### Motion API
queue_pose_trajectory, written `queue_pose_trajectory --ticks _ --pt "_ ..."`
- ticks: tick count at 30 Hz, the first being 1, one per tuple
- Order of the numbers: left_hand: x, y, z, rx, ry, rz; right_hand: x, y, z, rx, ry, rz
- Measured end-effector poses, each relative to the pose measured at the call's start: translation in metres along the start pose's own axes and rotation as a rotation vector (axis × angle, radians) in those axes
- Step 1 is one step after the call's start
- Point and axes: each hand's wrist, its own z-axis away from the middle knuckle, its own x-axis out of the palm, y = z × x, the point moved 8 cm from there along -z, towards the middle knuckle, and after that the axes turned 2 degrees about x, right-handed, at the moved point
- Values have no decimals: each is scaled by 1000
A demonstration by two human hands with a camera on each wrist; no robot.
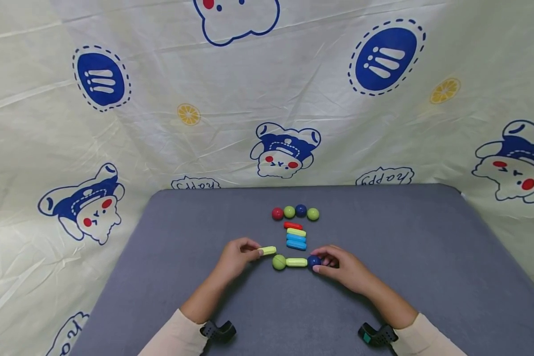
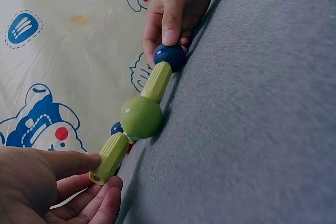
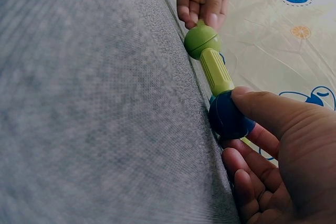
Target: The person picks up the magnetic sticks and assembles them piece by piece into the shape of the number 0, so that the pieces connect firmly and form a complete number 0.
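Between thumb and fingers my left hand [image 1: 238, 258] pinches a yellow-green ribbed rod [image 1: 268, 250]. Its free end is close to a green ball [image 1: 279, 262]; whether they touch I cannot tell. That ball is joined to a second yellow-green rod [image 1: 296, 262], whose other end meets a dark blue ball [image 1: 313, 261]. My right hand [image 1: 344, 269] grips the blue ball, thumb on one side and fingers on the other, as the right wrist view shows. The joined piece lies level, low over the grey table.
Beyond the hands lies a short stack of rods: a red rod [image 1: 292, 226], a yellow-green rod [image 1: 296, 232] and two blue rods [image 1: 296, 244]. Farther back stands a row with a red ball [image 1: 278, 213], two green balls and a blue ball [image 1: 300, 210]. A printed cloth [image 1: 231, 148] hangs behind the table [image 1: 182, 222].
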Motion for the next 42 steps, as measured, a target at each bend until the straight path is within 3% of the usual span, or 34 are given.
queue_pose_trajectory --ticks 13,28,38,42 --pt "-11 -14 19 -35 21 34 -2 0 0 -13 14 3" --pt "3 -13 30 -38 -38 89 -2 -1 0 -1 5 5" --pt "19 -5 36 -16 -185 -15 -1 -1 1 17 -5 3" --pt "27 -2 36 -34 -229 -14 0 -1 0 19 -5 7"
